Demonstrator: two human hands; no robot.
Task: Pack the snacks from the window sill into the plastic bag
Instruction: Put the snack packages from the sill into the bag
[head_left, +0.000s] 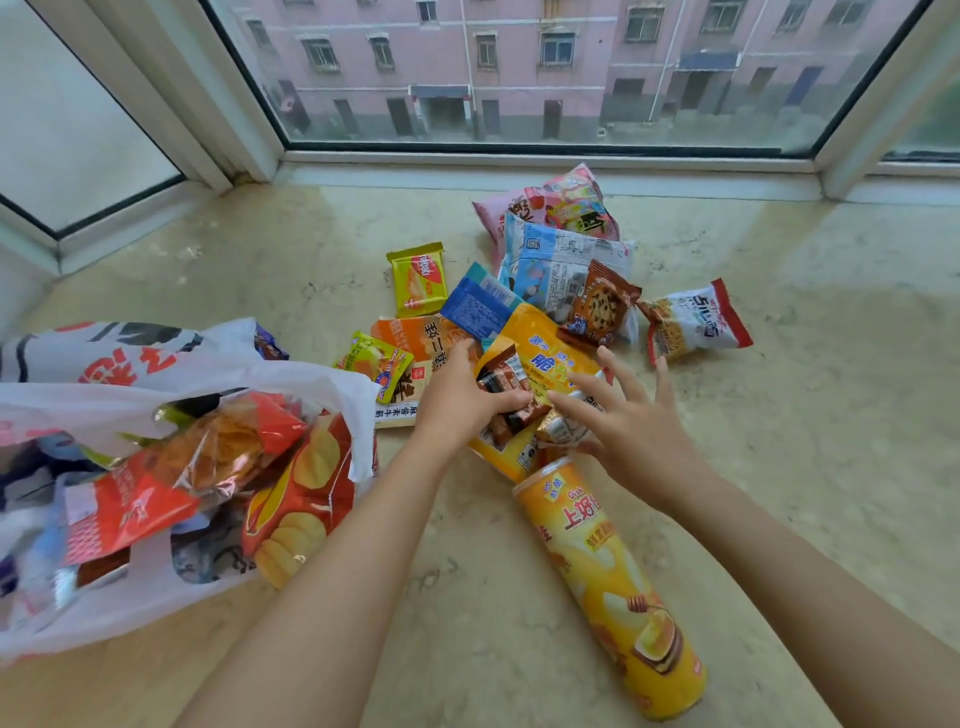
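Chip can (613, 582) beside snack pile (550, 291).

Two bare forearms, two bare hands.

Left hand (462, 400) and right hand (631, 421) without gloves, rings, bracelets or watch. Forearms uncovered from wrist to the near edge of the view, with no sleeve or cuff anywhere along them. Short, unpainted fingernails on the right hand. Slim wrists, smooth forearms, no marks, plasters or tattoos to be seen. Upper arms and the rest of the body out of view.
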